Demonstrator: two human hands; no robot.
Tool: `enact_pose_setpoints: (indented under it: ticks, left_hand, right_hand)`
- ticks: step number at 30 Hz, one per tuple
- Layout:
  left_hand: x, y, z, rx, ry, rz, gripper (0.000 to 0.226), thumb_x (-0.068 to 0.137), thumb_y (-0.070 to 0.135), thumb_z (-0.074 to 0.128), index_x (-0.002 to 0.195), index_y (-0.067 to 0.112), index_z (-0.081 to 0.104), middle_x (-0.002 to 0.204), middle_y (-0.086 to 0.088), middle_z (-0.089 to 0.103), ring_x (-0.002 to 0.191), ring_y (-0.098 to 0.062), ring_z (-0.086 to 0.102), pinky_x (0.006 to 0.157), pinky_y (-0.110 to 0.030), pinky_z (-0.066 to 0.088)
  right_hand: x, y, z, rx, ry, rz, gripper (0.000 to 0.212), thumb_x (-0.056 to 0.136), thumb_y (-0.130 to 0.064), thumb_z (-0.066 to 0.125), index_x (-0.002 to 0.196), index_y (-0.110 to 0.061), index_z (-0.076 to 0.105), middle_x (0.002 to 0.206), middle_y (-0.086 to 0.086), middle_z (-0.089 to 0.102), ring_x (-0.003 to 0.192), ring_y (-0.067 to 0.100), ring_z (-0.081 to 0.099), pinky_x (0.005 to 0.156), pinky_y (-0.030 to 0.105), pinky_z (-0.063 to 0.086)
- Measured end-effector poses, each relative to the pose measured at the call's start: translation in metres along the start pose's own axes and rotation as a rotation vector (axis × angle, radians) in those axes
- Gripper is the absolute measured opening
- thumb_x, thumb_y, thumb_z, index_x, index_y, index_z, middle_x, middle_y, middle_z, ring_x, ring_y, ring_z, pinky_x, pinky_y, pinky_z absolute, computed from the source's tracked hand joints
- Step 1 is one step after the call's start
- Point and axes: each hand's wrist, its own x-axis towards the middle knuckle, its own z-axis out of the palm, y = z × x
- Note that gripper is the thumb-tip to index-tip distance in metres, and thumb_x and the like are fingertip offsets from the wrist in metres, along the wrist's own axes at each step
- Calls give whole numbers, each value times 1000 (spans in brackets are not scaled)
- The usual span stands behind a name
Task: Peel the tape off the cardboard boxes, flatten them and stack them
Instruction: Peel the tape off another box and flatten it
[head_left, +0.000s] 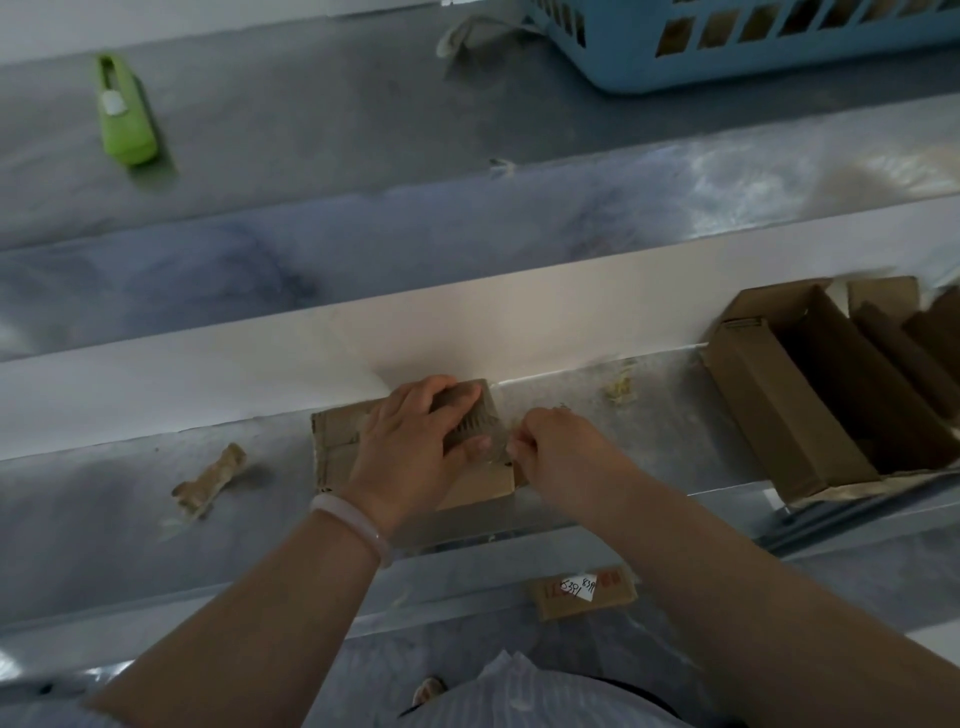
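A small flat cardboard box (337, 447) lies on the step in front of me. My left hand (410, 447) holds it down, with fingers and thumb curled round its right end. My right hand (556, 452) sits just right of the box and pinches a strip of clear tape (506, 447) at the box's right edge. Several open cardboard boxes (810, 384) stand side by side on the same step at the right.
A crumpled wad of peeled tape (210, 480) lies left of the box, with more tape scraps (621, 387) to the right. A labelled cardboard piece (582, 592) lies on the lower step. A green cutter (124, 111) and a blue basket (753, 36) sit on the upper steps.
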Motion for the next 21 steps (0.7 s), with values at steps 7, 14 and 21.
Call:
enact_pose_setpoints:
  ticks: [7, 14, 21]
  left_hand:
    - [0, -1, 0, -28, -10, -22, 73, 77, 73, 27, 137, 36, 45, 138, 8, 41, 128, -18, 37, 107, -42, 33]
    - [1, 0, -4, -110, 24, -39, 70, 73, 77, 34, 130, 41, 51, 136, 14, 47, 126, -11, 40, 108, -34, 31]
    - [15, 14, -5, -264, 180, -229, 32, 74, 59, 65, 92, 35, 75, 110, 16, 67, 105, -9, 58, 93, -29, 44]
  right_hand:
    - [-2, -15, -24, 907, -274, 322, 17, 97, -11, 54, 85, 0, 58, 78, 15, 59, 73, 23, 62, 73, 45, 60]
    - [16, -4, -32, 567, 36, 175, 11, 90, -25, 64, 81, -20, 65, 84, 1, 70, 74, 11, 68, 65, 25, 57]
    - [27, -13, -23, 377, 166, -31, 8, 86, -32, 68, 79, -31, 64, 76, -18, 63, 73, -5, 57, 57, 5, 37]
